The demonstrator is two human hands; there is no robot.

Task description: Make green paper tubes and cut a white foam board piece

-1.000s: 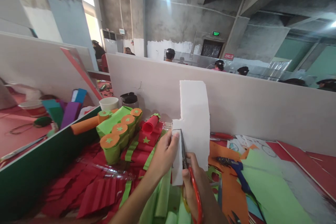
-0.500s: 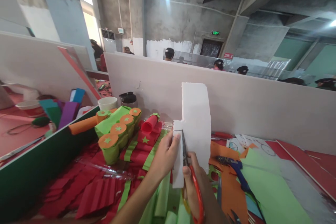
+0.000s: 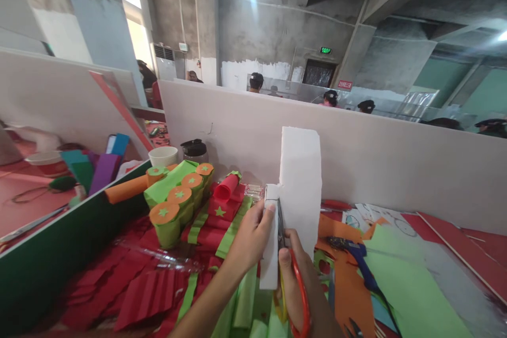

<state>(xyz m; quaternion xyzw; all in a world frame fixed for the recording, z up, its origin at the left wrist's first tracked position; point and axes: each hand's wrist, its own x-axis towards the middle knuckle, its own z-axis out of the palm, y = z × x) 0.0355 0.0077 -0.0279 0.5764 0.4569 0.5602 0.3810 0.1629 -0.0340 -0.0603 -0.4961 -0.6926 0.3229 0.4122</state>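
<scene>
A white foam sheet (image 3: 301, 179) stands upright in front of me, with a narrow strip on its left side partly cut away. My left hand (image 3: 249, 237) pinches that strip with thumb and fingers closed on it. My right hand (image 3: 295, 280) grips red-handled scissors (image 3: 295, 296), whose blades (image 3: 280, 222) point up into the slit between strip and sheet.
Green paper rolls with orange star caps (image 3: 178, 200) and red folded paper (image 3: 146, 290) lie to the left. Light green (image 3: 407, 290) and orange sheets and blue scissors (image 3: 360, 259) lie to the right. A pale partition wall (image 3: 396, 158) stands behind; other people sit beyond it.
The scissors have worked further up the foam sheet. The sheet has shifted slightly right and its cut strip hangs longer below my left hand.
</scene>
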